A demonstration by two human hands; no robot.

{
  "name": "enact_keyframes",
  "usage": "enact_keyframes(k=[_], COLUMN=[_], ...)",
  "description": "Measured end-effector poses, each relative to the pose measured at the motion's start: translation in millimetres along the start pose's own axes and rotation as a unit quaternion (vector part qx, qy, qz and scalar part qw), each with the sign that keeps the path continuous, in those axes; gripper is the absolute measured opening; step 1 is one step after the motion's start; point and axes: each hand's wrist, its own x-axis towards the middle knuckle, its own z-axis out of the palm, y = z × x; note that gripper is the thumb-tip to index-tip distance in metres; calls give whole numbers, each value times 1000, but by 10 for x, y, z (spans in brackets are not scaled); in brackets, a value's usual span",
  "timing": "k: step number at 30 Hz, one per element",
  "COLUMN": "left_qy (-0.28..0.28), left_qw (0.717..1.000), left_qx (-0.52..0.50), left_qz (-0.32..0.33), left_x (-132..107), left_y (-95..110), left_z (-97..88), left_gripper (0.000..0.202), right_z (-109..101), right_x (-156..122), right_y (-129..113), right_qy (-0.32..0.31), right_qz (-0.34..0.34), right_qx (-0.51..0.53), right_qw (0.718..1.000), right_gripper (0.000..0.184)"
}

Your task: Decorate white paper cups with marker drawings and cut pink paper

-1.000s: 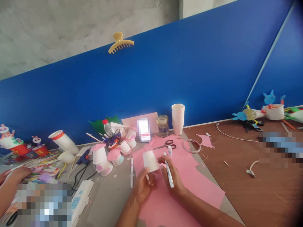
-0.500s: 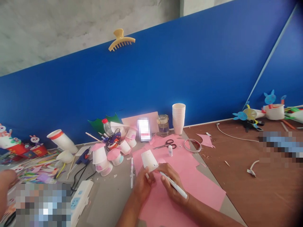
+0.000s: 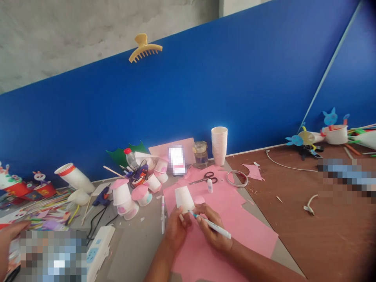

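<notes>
- Holding a white paper cup point(image 3: 184, 199) in the left hand point(image 3: 176, 231), at 6 o'clock from the view's centre, just above a pink paper sheet point(image 3: 249, 235).
- Clamping the left fingers point(image 3: 180, 216) around the cup's lower end.
- Gripping a teal-tipped marker pen point(image 3: 213, 227) in the right hand point(image 3: 213, 235), fingers point(image 3: 202, 220) pressed together on its barrel, tip almost touching the cup.
- Judging the cup very light and thin-walled, likely denting under a hard squeeze, so calling for a gentle hold near its stiffer rim.
- Lying at 1 o'clock from the cup: black-handled scissors point(image 3: 204, 179).
- Resting at 2 o'clock: a glue stick point(image 3: 209, 185).
- Reaching in at 9 o'clock, well apart: another person's hand point(image 3: 13, 231).
</notes>
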Motion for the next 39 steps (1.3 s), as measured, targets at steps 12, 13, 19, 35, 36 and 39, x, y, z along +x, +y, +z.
enact_keyframes(k=[12, 13, 19, 35, 36, 39], left_qy=[-12, -12, -21, -10, -7, 1], left_qw=[1000, 1000, 1000, 999, 1000, 999], left_qx=[9, 11, 21, 31, 30, 33], left_qz=[-1, -2, -4, 0, 0, 1], left_x=[48, 44, 22, 6, 5, 3], left_y=[-29, -26, -11, -1, -1, 1], left_z=[-59, -56, -38, -9, -5, 6], left_gripper=[26, 27, 30, 31, 31, 32], right_z=[4, 0, -18, -28, -31, -37], right_x=[15, 12, -15, 6, 8, 2], right_y=[13, 8, 11, 6, -2, -1], right_qy=[59, 52, 28, -7, -15, -17], right_qz=[72, 71, 61, 27, 26, 31], right_qx=[37, 35, 29, 59, 66, 68], right_qw=[995, 996, 997, 998, 997, 997], right_gripper=[20, 20, 19, 17, 17, 18])
